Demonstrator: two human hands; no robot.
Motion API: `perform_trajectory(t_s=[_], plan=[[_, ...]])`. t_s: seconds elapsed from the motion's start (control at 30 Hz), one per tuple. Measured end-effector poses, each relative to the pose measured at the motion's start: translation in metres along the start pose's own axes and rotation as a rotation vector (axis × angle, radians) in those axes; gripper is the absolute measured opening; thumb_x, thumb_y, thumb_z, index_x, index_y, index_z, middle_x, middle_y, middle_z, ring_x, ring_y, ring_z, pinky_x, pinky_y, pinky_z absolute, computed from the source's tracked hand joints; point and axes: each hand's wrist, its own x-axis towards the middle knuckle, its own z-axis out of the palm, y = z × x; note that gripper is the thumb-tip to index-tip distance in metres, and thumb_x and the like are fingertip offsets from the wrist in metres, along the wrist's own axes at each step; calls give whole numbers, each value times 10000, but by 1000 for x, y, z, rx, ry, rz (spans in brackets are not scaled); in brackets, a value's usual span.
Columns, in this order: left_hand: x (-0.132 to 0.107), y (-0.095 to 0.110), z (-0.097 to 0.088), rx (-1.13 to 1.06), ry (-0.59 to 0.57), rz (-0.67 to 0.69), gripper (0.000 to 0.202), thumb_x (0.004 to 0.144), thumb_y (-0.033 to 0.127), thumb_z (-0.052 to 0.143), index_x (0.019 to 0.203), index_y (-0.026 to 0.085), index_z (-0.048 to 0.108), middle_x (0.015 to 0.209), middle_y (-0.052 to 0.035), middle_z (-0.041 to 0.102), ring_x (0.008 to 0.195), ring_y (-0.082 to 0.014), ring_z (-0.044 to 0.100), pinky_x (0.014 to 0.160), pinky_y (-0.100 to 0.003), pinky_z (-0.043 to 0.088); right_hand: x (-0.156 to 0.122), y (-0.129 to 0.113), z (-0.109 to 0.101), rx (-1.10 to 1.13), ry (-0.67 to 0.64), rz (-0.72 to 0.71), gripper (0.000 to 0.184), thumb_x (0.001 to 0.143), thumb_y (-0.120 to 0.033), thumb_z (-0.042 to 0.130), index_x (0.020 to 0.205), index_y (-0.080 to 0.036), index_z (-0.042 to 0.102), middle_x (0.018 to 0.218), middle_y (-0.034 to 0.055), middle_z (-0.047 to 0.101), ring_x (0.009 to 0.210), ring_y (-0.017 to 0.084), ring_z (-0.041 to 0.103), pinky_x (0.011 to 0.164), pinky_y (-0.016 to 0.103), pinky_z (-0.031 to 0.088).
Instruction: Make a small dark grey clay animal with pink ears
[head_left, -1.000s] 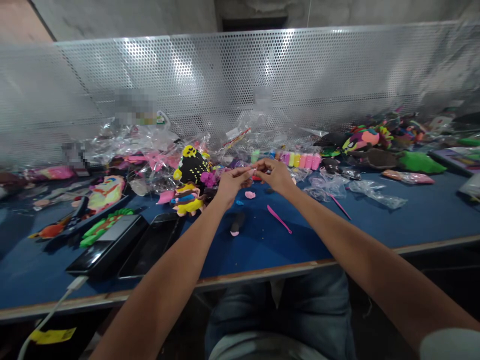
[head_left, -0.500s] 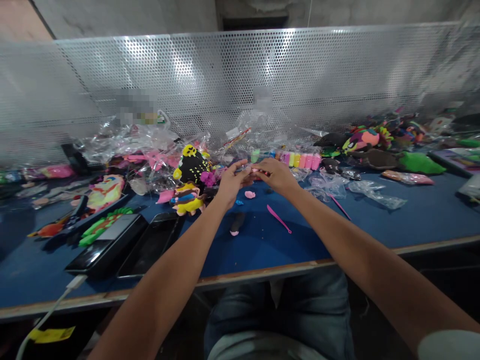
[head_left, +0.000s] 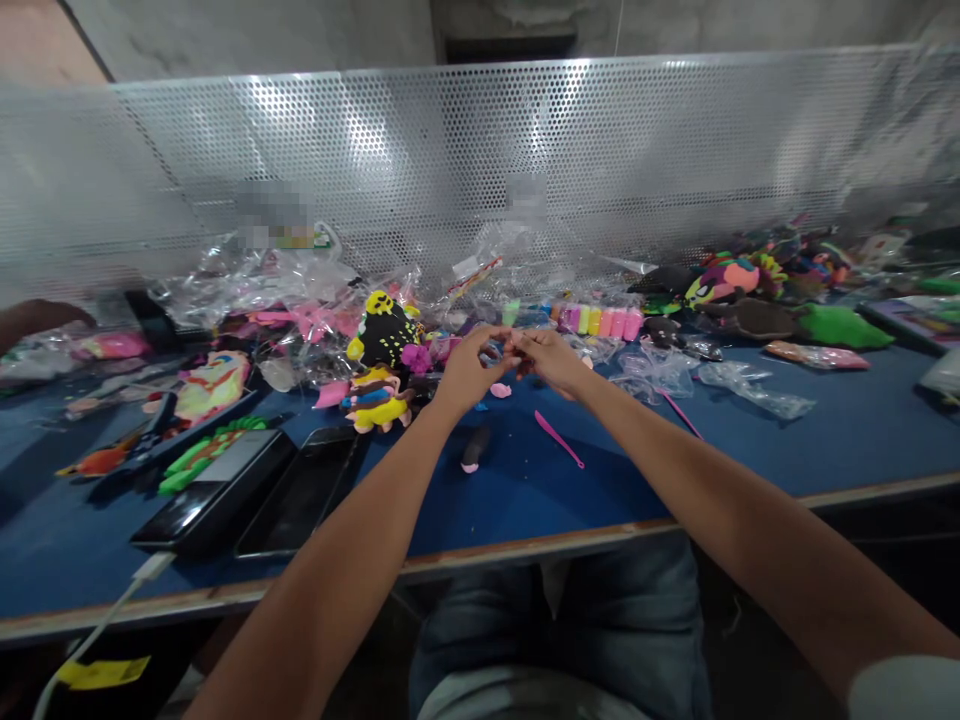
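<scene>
Over the middle of the table, my left hand (head_left: 476, 368) and my right hand (head_left: 551, 362) meet at the fingertips. Both are closed in a pinch around a small bit of pink clay, mostly hidden by the fingers. Just below them on the table lie a flattened pink clay lump (head_left: 501, 391) and a small blue clay bit (head_left: 481, 407). Nearer to me rests a dark clay piece with a pink end (head_left: 475, 450). A pink plastic modelling knife (head_left: 559, 440) lies to its right.
Clay figures (head_left: 379, 398), a phone (head_left: 304, 490) and a black box with a cable (head_left: 214, 490) stand left. Clay sticks in plastic (head_left: 600, 320) and clear wrappers (head_left: 754, 388) lie right. Behind rises a perforated metal panel (head_left: 465, 150). Another person's hand (head_left: 41, 318) shows far left.
My hands have turned slightly and my fingers have shifted, covering the pink clay that showed between them. Another person's hand has come in at the left edge.
</scene>
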Motion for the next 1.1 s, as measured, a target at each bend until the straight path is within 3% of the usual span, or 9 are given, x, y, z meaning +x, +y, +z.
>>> perform_trajectory(t_s=[0.13, 0.3, 0.43, 0.57, 0.67, 0.77, 0.83, 0.97, 1.1], plan=[[-3, 4, -2, 80, -23, 73, 336, 690, 203, 800, 1020, 250, 755, 961, -38, 705, 841, -194, 611, 754, -259, 441, -2, -2, 3, 77, -93, 48, 448, 688, -602, 765, 748, -165, 689, 738, 30, 683, 647, 128, 605, 596, 258, 529], [-3, 6, -4, 173, -2, 126, 275, 738, 208, 764, 1004, 276, 764, 1007, -37, 733, 925, -224, 637, 857, -295, 439, -4, -4, 3, 131, -97, 62, 400, 678, -545, 795, 782, -166, 722, 780, 33, 711, 684, 126, 614, 615, 241, 503], [-1, 8, -9, 154, 41, 95, 188, 746, 213, 765, 915, 291, 788, 960, -35, 751, 970, -238, 651, 920, -307, 429, -7, -7, 3, 266, -180, 121, 338, 755, -486, 763, 854, -166, 723, 884, 53, 726, 713, 127, 621, 637, 246, 511], [2, 7, -16, 223, 25, 111, 178, 780, 218, 734, 929, 300, 787, 1000, -35, 756, 976, -235, 655, 916, -300, 418, -8, -13, 3, 399, -260, 200, 247, 899, -401, 625, 916, -167, 704, 1009, 87, 723, 782, 151, 644, 662, 267, 533], [3, 5, -19, 242, 6, 121, 156, 810, 252, 702, 942, 286, 780, 1002, -41, 752, 966, -242, 645, 881, -288, 412, -8, -15, 3, 420, -301, 243, 337, 991, -393, 454, 961, -160, 696, 1037, 111, 723, 809, 160, 655, 693, 279, 542], [4, 3, -19, 146, 62, 77, 84, 815, 276, 698, 859, 249, 764, 868, -38, 733, 863, -229, 627, 802, -266, 409, -9, -14, 4, 384, -340, 266, 426, 1014, -441, 372, 1006, -162, 694, 1042, 122, 732, 791, 162, 661, 707, 287, 546], [4, 2, -16, 82, 105, 46, 114, 833, 315, 687, 774, 224, 725, 748, -23, 683, 751, -203, 590, 730, -258, 398, -9, -13, 4, 336, -337, 259, 417, 997, -459, 417, 994, -156, 703, 1025, 123, 738, 767, 159, 660, 691, 278, 548], [3, -1, -9, -113, 187, -47, 374, 880, 479, 618, 623, 211, 577, 588, 7, 548, 572, -147, 487, 609, -260, 373, -8, -10, 5, 171, -228, 188, 401, 934, -503, 533, 896, -151, 720, 894, 99, 745, 662, 140, 641, 607, 253, 540], [4, -6, -2, -360, 101, -246, 529, 873, 650, 511, 571, 217, 476, 488, 24, 449, 421, -113, 403, 465, -260, 342, -3, -6, 2, -113, -132, 55, 442, 860, -593, 596, 771, -174, 702, 687, 39, 699, 533, 122, 590, 496, 233, 486]])
